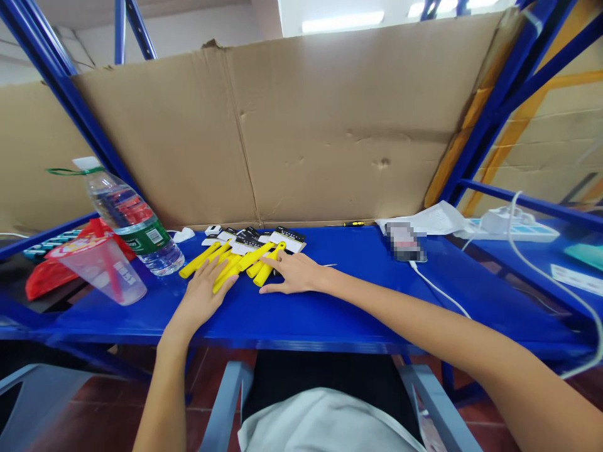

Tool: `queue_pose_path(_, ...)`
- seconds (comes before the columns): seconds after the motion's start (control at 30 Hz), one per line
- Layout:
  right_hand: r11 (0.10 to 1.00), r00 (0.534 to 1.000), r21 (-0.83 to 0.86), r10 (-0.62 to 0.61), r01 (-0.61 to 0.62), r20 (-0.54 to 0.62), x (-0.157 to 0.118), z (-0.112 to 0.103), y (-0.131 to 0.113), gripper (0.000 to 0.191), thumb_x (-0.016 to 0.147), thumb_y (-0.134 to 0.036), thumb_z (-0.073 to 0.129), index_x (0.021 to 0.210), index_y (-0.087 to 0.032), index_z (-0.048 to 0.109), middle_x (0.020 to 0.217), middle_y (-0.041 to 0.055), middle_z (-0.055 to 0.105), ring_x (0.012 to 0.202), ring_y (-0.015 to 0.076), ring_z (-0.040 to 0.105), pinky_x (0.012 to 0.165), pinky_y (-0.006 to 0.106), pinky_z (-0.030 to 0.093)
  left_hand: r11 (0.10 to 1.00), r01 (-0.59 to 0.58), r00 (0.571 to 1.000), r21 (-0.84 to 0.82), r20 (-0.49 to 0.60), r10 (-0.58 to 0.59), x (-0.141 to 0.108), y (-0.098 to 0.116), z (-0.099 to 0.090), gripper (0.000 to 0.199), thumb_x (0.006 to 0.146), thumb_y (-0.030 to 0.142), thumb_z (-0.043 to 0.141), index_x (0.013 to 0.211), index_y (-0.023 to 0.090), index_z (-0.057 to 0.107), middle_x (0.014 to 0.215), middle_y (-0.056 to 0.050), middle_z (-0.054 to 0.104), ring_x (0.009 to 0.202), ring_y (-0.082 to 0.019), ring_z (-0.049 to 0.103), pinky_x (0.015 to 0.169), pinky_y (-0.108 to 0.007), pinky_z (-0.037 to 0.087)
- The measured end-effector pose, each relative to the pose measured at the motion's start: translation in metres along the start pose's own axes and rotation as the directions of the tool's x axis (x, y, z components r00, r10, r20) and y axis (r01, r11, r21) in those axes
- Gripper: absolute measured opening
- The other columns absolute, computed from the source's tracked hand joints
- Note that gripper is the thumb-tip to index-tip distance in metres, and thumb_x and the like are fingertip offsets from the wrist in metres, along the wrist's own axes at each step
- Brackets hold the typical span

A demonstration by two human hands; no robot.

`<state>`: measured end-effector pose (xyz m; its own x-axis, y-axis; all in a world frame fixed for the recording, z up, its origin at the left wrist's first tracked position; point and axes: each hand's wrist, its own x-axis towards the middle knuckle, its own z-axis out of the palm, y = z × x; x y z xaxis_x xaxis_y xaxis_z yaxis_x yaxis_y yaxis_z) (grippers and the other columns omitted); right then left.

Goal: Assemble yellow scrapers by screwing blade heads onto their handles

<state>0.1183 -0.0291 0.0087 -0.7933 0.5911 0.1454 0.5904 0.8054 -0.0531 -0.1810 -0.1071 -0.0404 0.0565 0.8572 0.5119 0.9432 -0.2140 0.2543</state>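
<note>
Yellow plastic handles [254, 256] take centre stage, a loose fan of them lying on the blue surface [358, 317], long axes running diagonally from lower left to upper right, with black-and-white card labels [287, 240] just beyond them. Left grip [202, 295] is flat and wide open, palm down, fingertips [225, 279] laid across the nearest handles with nothing closed around them. Right grip [292, 273] is open too, a little more arched, its fingers [276, 263] reaching in over the upper end of the fan; whether they touch the yellow or just sit above it is hard to call from this angle. So the handles lie between the two hands, the left closer to the lower ends, the right closer to the upper ends. Moving outward, a water bottle [132, 220] lies on its side to the left, beside a clear plastic cup [101, 267] and a red plastic bag [51, 279]. A cardboard sheet [330, 125] stands behind it all, while off to the right sit a pixelated, blurred object [405, 242], a white paper [424, 220] and a power strip [509, 231] trailing a white cable [541, 292].
</note>
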Motion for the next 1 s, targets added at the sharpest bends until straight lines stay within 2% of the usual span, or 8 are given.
queue_pose_path(0.13,1.000,1.000,0.002,-0.021,0.021,-0.013,0.019,0.003,0.004,0.102,0.099,-0.091,0.045,0.174,-0.022,0.041,0.141,0.0240,0.068,0.115,0.0393,0.077,0.100,0.049,0.059,0.999,0.034,0.999,0.025,0.006,-0.035,-0.003,0.002,-0.001,0.080,0.108,0.075,0.043,0.165,0.020,0.054,0.171,-0.018,0.054,0.164,-0.041,0.042,0.133,-0.064,0.033)
queue_pose_path(0.23,0.999,0.999,0.021,-0.023,0.024,-0.033,0.029,0.006,0.004,0.099,0.100,-0.088,0.048,0.172,-0.021,0.043,0.143,0.0251,0.067,0.120,0.0398,0.075,0.103,0.049,0.058,0.999,-0.022,1.000,0.032,0.004,0.022,-0.005,0.006,-0.004,0.080,0.104,0.076,0.053,0.167,0.027,0.052,0.174,-0.015,0.050,0.164,-0.039,0.042,0.133,-0.064,0.033)
queue_pose_path(0.33,1.000,0.998,0.026,-0.005,0.006,-0.059,0.029,0.007,0.002,0.094,0.102,-0.084,0.052,0.169,-0.019,0.048,0.144,0.0266,0.067,0.120,0.0414,0.075,0.101,0.050,0.059,0.997,-0.081,0.996,0.014,0.026,0.080,-0.005,0.009,-0.007,0.073,0.106,0.074,0.053,0.165,0.031,0.055,0.174,-0.011,0.051,0.164,-0.037,0.042,0.133,-0.062,0.034)
queue_pose_path(0.57,0.998,0.994,0.042,0.045,-0.041,-0.100,-0.002,0.002,0.009,0.079,0.100,-0.076,0.062,0.154,-0.019,0.061,0.135,0.0199,0.069,0.106,0.0348,0.077,0.090,0.043,0.061,0.996,-0.088,0.996,-0.026,0.008,0.088,-0.003,0.003,-0.004,0.073,0.109,0.070,0.046,0.162,0.023,0.060,0.167,-0.014,0.059,0.160,-0.037,0.049,0.134,-0.060,0.036)
queue_pose_path(0.73,0.999,0.999,0.047,0.000,0.001,-0.032,-0.042,-0.013,0.020,0.078,0.097,-0.072,0.065,0.156,-0.021,0.061,0.141,0.0186,0.066,0.102,0.0342,0.077,0.086,0.043,0.059,0.995,-0.084,0.995,0.049,-0.047,0.087,-0.003,0.003,-0.003,0.069,0.110,0.062,0.046,0.159,0.016,0.061,0.164,-0.019,0.061,0.157,-0.040,0.053,0.131,-0.061,0.041)
queue_pose_path(0.87,0.993,0.999,0.116,0.001,-0.006,0.041,-0.066,-0.025,0.024,0.086,0.097,-0.078,0.062,0.160,-0.019,0.058,0.142,0.0186,0.069,0.110,0.0369,0.077,0.091,0.045,0.059,0.982,-0.152,0.977,0.112,-0.130,0.166,0.004,0.039,-0.007,0.058,0.111,0.051,0.048,0.155,0.017,0.062,0.162,-0.020,0.062,0.154,-0.041,0.055,0.127,-0.062,0.044)
queue_pose_path(0.93,0.985,0.999,0.172,-0.019,0.011,0.043,-0.068,-0.029,0.027,0.089,0.096,-0.083,0.060,0.158,-0.018,0.060,0.141,0.0178,0.072,0.116,0.0379,0.076,0.094,0.044,0.057,0.968,-0.245,0.963,0.054,-0.099,0.250,0.015,0.067,-0.006,0.051,0.111,0.049,0.053,0.151,0.021,0.065,0.155,-0.015,0.069,0.147,-0.037,0.061,0.126,-0.057,0.046)
queue_pose_path(1.0,0.979,0.999,0.201,-0.028,0.022,0.026,-0.064,-0.031,0.034,0.091,0.095,-0.085,0.061,0.156,-0.018,0.060,0.136,0.0169,0.076,0.118,0.0379,0.076,0.093,0.042,0.056,0.950,-0.307,0.952,-0.052,-0.010,0.306,0.034,0.094,0.000,0.045,0.112,0.048,0.052,0.146,0.022,0.067,0.147,-0.012,0.074,0.139,-0.033,0.067,0.123,-0.052,0.048)
